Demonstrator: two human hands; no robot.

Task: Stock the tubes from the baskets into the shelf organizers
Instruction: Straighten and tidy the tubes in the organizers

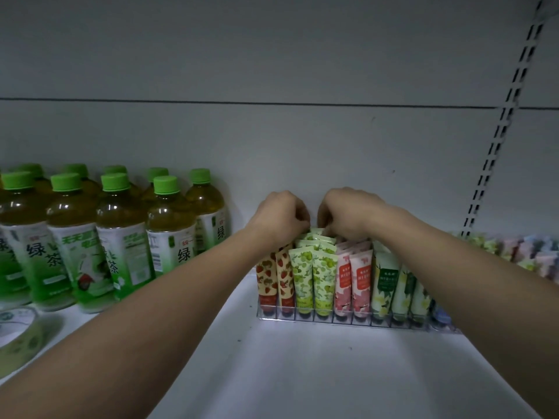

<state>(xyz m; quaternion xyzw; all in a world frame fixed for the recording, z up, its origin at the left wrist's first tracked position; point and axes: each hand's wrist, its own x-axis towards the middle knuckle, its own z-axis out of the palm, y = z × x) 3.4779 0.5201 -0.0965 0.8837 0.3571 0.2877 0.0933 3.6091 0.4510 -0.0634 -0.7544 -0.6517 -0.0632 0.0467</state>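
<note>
Stocking under way: left hand (pixel 279 214) and right hand (pixel 344 211), fingers curled, pinch crimped tops of green-print tubes (pixel 313 237) at back of clear organizer (pixel 348 320). Tubes sit directly under fingertips, behind front green row. Next, likely: press tubes down until seated, release.

The shelf (pixel 302 373) and back wall (pixel 272 55) are plain white-grey. At nine o'clock stand amber-green bottles (pixel 121 237) with bright green caps and white-green labels. In the clear organizer (pixel 348 322), tubes (pixel 314 276) run cream with red strawberries, pale green with green fruit, pink with blossoms, then white with yellow-green leaves. At three o'clock, blurred pastel packs (pixel 529 255).
</note>
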